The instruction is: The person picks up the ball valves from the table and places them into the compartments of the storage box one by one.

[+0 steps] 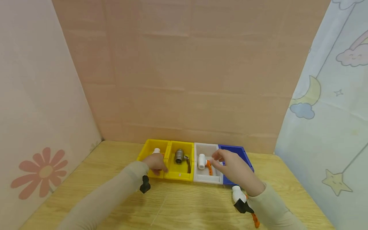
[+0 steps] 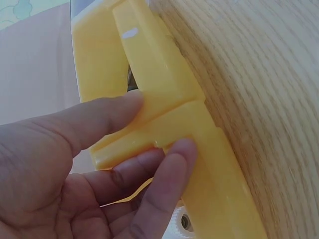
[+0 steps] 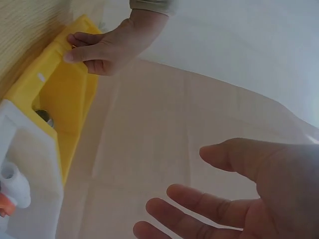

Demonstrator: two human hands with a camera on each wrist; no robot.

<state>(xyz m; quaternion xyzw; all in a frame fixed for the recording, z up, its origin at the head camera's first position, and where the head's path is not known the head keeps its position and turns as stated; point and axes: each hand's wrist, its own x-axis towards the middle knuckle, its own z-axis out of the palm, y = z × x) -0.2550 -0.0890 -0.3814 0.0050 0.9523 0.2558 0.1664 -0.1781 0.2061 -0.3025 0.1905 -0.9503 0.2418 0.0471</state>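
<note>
My left hand (image 1: 156,163) pinches the adjoining walls of the left yellow bin (image 1: 149,144) and the right yellow bin (image 1: 172,175) at their front. In the left wrist view, the thumb presses one bin and fingertips touch the other. A white plastic valve (image 1: 156,150), partly hidden by this hand, lies in the left bin. The right one contains a metal ball valve (image 1: 179,156) with a lever. My right hand (image 1: 234,167) hovers with loosely bent fingers over the white bin (image 1: 208,178) and blue bin (image 1: 237,151), holding nothing. Inside the white bin is a white valve (image 1: 202,161) with an orange handle.
Another white valve (image 1: 238,194) with an orange handle (image 1: 255,220) lies on the wooden table (image 1: 178,207) in front of the blue bin, partly hidden by the right wrist. A papered wall (image 1: 184,80) stands behind the row of bins, with patterned walls on both sides.
</note>
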